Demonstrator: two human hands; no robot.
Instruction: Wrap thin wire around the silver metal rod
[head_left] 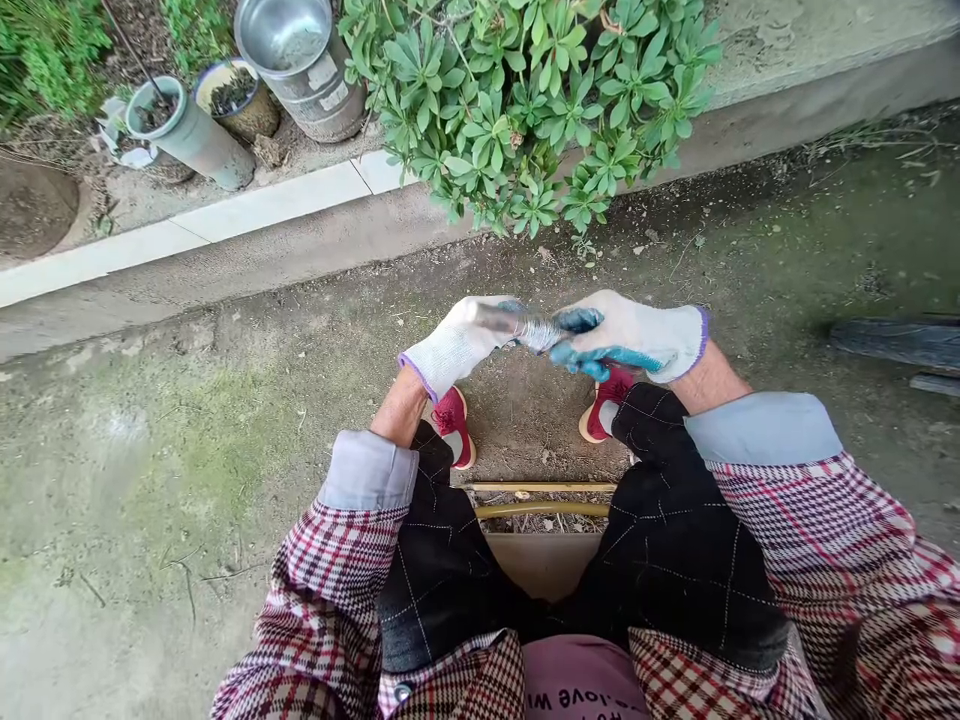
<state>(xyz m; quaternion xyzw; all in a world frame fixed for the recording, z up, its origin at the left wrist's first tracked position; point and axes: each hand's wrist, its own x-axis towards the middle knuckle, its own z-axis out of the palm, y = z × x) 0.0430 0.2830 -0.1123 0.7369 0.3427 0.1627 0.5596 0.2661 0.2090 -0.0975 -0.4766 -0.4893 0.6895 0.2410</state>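
Note:
Both my hands wear white knit gloves with blue coated palms. My left hand [459,345] is closed round one end of a small grey metallic object [525,327], blurred by motion, which I cannot name. My right hand [634,340] grips its other end with curled fingers. The hands meet above bare dirt between my red shoes [454,423]. I am seated, with black quilted trousers and plaid sleeves in view.
A leafy green plant [525,110] grows just ahead over a concrete curb [247,215]. A metal bucket [300,60] and pots [191,130] stand at the back left. Mossy concrete lies to the left. A dark board [900,345] lies at the right. A wooden stool frame [540,500] is under me.

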